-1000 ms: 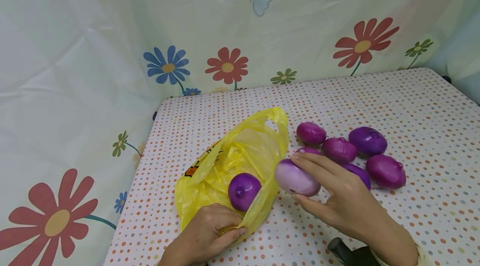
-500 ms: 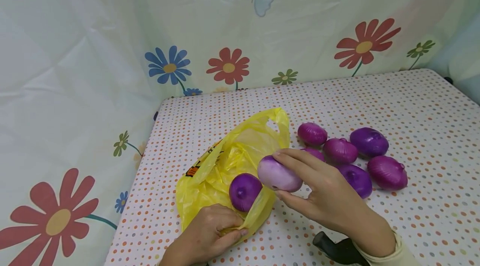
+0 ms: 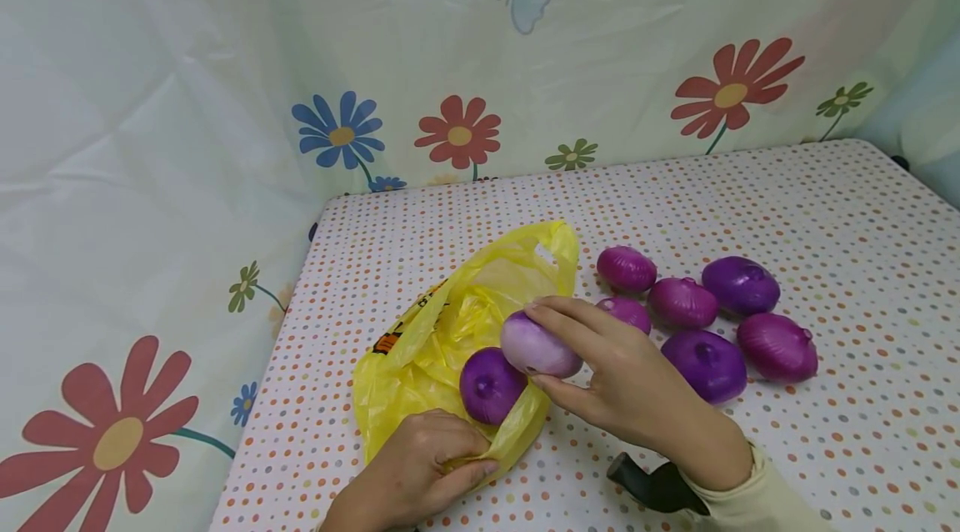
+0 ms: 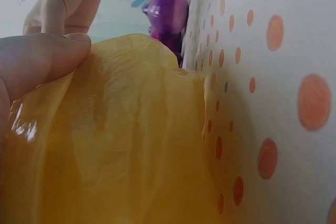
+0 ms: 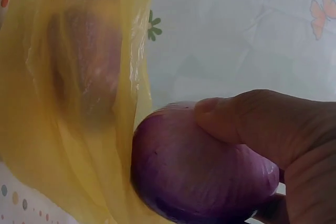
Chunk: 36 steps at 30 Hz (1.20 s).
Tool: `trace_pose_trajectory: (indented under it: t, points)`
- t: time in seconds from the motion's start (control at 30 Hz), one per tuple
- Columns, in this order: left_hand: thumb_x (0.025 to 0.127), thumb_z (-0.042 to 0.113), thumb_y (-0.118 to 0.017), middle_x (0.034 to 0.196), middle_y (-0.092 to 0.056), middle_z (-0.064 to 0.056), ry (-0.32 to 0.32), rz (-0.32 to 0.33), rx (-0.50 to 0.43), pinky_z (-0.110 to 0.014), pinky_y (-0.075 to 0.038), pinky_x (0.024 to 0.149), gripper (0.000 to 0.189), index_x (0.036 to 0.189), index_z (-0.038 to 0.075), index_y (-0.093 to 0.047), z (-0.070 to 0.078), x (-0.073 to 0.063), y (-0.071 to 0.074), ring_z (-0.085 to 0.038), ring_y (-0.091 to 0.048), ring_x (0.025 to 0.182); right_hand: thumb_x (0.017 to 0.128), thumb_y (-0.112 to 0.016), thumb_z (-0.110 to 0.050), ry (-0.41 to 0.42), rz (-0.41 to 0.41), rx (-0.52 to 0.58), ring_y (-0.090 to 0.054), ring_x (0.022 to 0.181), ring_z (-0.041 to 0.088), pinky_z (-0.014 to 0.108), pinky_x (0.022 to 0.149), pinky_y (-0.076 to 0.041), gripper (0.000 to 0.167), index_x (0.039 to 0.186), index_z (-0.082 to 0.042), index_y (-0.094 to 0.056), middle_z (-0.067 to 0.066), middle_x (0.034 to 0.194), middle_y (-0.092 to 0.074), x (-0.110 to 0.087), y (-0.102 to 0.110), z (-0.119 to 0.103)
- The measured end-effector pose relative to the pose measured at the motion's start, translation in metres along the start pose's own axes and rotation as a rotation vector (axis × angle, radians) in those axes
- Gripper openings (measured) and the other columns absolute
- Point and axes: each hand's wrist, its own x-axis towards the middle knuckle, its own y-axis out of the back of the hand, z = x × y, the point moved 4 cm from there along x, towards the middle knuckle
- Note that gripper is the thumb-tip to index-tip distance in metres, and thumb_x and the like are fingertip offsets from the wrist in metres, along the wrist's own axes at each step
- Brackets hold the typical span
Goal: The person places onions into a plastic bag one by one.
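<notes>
My right hand grips a pale purple onion between thumb and fingers, at the mouth of a yellow plastic bag. In the right wrist view the held onion is up against the bag's side. My left hand pinches the bag's near rim between thumb and fingers. Inside the bag lies a dark purple onion, close beside the held one. In the left wrist view the bag's yellow film hangs from under the left thumb.
Several purple onions lie grouped on the dotted tablecloth right of the bag. One dark purple onion sits nearest my right wrist. A black strap-like piece hangs under that wrist. A flowered curtain stands behind the table.
My right hand has moved left with the pale purple onion, from beside the bag to over its opening. The left hand keeps its hold on the rim.
</notes>
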Motion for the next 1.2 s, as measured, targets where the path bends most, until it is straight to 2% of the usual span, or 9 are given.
trace_pose_trajectory:
  t: [0.17, 0.27, 0.63, 0.87, 1.2]
  points:
    - [0.098, 0.014, -0.074, 0.09, -0.076, 0.009, -0.073, 0.009, 0.033, -0.013, -0.054, 0.083, 0.008, 0.09, 0.015, -0.076, 0.001, 0.001, 0.001, 0.004, -0.066, 0.083, 0.075, -0.092, -0.019, -0.014, -0.019, -0.007, -0.07, 0.113, 0.03, 0.045, 0.087, -0.061, 0.071, 0.139, -0.006, -0.064, 0.013, 0.132, -0.067, -0.001, -0.004, 0.002]
    - [0.099, 0.015, -0.073, 0.087, -0.073, 0.011, -0.106, 0.014, 0.051, -0.012, -0.053, 0.082, 0.011, 0.088, 0.017, -0.074, 0.002, 0.001, 0.001, 0.006, -0.063, 0.079, 0.071, -0.094, -0.016, -0.019, -0.027, -0.015, -0.071, 0.111, 0.031, 0.046, 0.087, -0.061, 0.074, 0.138, -0.005, -0.064, 0.014, 0.131, -0.067, -0.001, -0.007, 0.002]
    - [0.1, 0.016, -0.071, 0.08, -0.069, 0.012, -0.107, 0.016, 0.048, -0.01, -0.052, 0.081, 0.019, 0.081, 0.018, -0.068, 0.002, 0.002, 0.002, 0.007, -0.054, 0.072, 0.073, -0.095, -0.017, -0.058, -0.063, -0.04, -0.072, 0.11, 0.031, 0.047, 0.087, -0.061, 0.072, 0.138, -0.006, -0.065, 0.013, 0.131, -0.068, -0.003, -0.014, 0.004]
    - [0.098, 0.015, -0.073, 0.083, -0.071, 0.011, -0.138, 0.031, 0.061, -0.011, -0.052, 0.082, 0.015, 0.084, 0.017, -0.072, 0.002, 0.001, 0.002, 0.005, -0.059, 0.074, 0.075, -0.094, -0.016, -0.065, -0.088, -0.043, -0.07, 0.115, 0.033, 0.047, 0.091, -0.06, 0.073, 0.14, -0.006, -0.063, 0.014, 0.135, -0.066, -0.004, -0.02, 0.004]
    - [0.099, 0.014, -0.073, 0.083, -0.072, 0.011, -0.139, 0.034, 0.05, -0.012, -0.053, 0.083, 0.015, 0.084, 0.017, -0.073, 0.001, 0.001, 0.002, 0.006, -0.059, 0.074, 0.077, -0.093, -0.016, -0.084, -0.118, -0.043, -0.069, 0.116, 0.033, 0.048, 0.092, -0.059, 0.074, 0.143, -0.007, -0.061, 0.015, 0.139, -0.064, -0.005, -0.024, 0.004]
